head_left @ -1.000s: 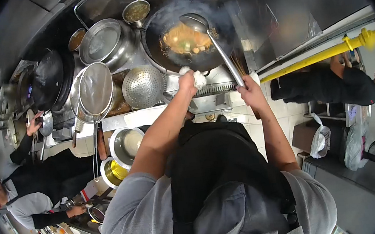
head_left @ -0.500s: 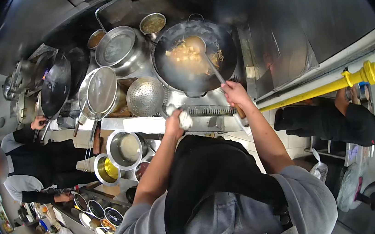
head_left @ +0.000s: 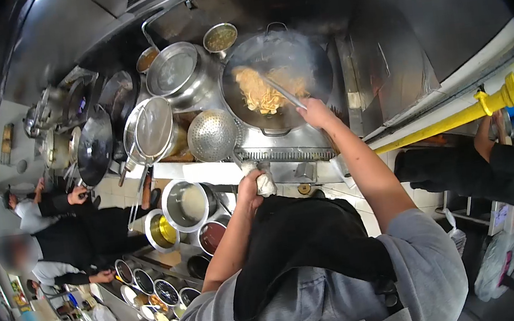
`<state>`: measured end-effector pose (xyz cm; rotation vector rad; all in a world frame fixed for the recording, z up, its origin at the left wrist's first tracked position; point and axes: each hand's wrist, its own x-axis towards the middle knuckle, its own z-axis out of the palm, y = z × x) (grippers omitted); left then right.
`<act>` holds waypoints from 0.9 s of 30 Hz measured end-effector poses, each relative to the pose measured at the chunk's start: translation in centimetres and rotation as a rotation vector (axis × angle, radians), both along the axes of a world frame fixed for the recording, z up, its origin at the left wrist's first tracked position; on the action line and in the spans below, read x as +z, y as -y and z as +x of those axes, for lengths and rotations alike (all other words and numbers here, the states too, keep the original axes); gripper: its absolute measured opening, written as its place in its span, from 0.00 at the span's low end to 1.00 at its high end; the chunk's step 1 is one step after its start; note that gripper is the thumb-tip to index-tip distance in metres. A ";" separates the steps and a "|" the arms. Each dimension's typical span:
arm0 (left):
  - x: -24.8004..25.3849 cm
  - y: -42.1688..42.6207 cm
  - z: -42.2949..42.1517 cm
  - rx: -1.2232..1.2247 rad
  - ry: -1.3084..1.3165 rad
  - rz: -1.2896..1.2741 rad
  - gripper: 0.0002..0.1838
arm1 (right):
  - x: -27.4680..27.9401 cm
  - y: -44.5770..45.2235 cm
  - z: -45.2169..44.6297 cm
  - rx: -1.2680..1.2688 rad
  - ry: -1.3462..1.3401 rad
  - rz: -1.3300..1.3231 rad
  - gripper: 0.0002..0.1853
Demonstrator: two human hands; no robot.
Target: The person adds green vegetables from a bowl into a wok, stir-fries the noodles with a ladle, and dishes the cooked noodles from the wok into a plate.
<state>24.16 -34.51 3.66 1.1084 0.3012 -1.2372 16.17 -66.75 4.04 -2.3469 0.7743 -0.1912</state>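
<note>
My right hand (head_left: 315, 114) is closed around the handle of a long metal ladle (head_left: 285, 92) that reaches down into a large black wok (head_left: 317, 58) on the stove. Food and steam hide the ladle's bowl. Pale noodle-like strips of food (head_left: 259, 97) lie in the left and lower part of the wok. In front of the stove edge, my left hand (head_left: 250, 191) grips a bunched white cloth (head_left: 265, 183). A perforated metal strainer (head_left: 212, 136) rests just beyond it, left of the wok.
A steel pot (head_left: 177, 71) and a mesh sieve (head_left: 153, 126) stand left of the strainer. Nearer are a pot of pale contents (head_left: 185, 205) and one of yellow liquid (head_left: 162, 231). A yellow pipe (head_left: 455, 120) runs along the right. Co-workers stand at both sides.
My right hand has moved the ladle, its bowl now buried in the food, and the food has shifted down and left in the wok. The whole view has shifted slightly. My left hand keeps the cloth.
</note>
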 end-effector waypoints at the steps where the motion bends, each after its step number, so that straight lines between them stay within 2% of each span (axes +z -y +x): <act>1: -0.2 0.2 0.7 -0.041 0.013 -0.021 0.09 | 4.6 -1.5 -1.7 -0.038 -0.099 0.008 0.19; 2: 0.1 0.6 1.3 -0.058 0.019 -0.020 0.09 | 8.0 -1.9 -3.1 -0.055 -0.093 0.010 0.19; 3: 0.6 1.2 2.0 -0.066 0.011 0.000 0.09 | 10.6 -1.9 -4.5 -0.075 -0.217 -0.131 0.18; 4: 0.8 1.8 2.6 -0.073 -0.002 0.021 0.09 | 12.0 -1.9 -5.8 -0.092 -0.347 -0.270 0.19; 6: 0.5 3.2 3.9 -0.082 -0.043 -0.086 0.12 | 12.6 -2.0 -8.3 -0.168 -0.336 -0.394 0.20; 10: 1.6 8.3 5.6 -0.112 0.025 -0.031 0.15 | 17.6 -5.8 -11.9 -0.306 -0.391 -0.392 0.21; 11: 2.0 9.6 5.9 -0.140 -0.016 -0.106 0.15 | 18.8 -6.5 -12.9 -0.324 -0.376 -0.402 0.20; 14: -1.4 13.7 7.6 -0.174 -0.295 -0.079 0.14 | 22.1 -7.8 -13.8 -0.333 -0.427 -0.373 0.19; 16: -5.6 15.1 9.0 -0.274 -0.299 -0.079 0.14 | 22.8 -8.4 -14.0 -0.330 -0.505 -0.332 0.19; 18: -6.3 15.8 8.9 -0.360 -0.293 -0.081 0.13 | 22.4 -8.9 -12.8 -0.192 -0.578 -0.339 0.17; 20: -5.3 16.1 8.0 -0.175 -0.199 0.029 0.11 | 22.8 -9.9 -10.7 -0.177 -0.637 -0.332 0.16; 21: -6.6 16.2 7.9 -0.133 -0.162 0.041 0.10 | 22.7 -10.4 -9.7 -0.174 -0.629 -0.324 0.16; 24: -7.2 15.5 6.6 -0.009 -0.036 -0.035 0.09 | 22.5 -11.4 -8.1 -0.121 -0.624 -0.296 0.15; 25: -5.5 15.0 6.3 -0.073 -0.042 0.028 0.09 | 23.2 -11.9 -7.8 -0.101 -0.644 -0.293 0.15; 27: -1.4 13.2 4.1 -0.018 -0.012 0.001 0.10 | 25.0 -11.6 -7.1 -0.071 -0.664 -0.315 0.15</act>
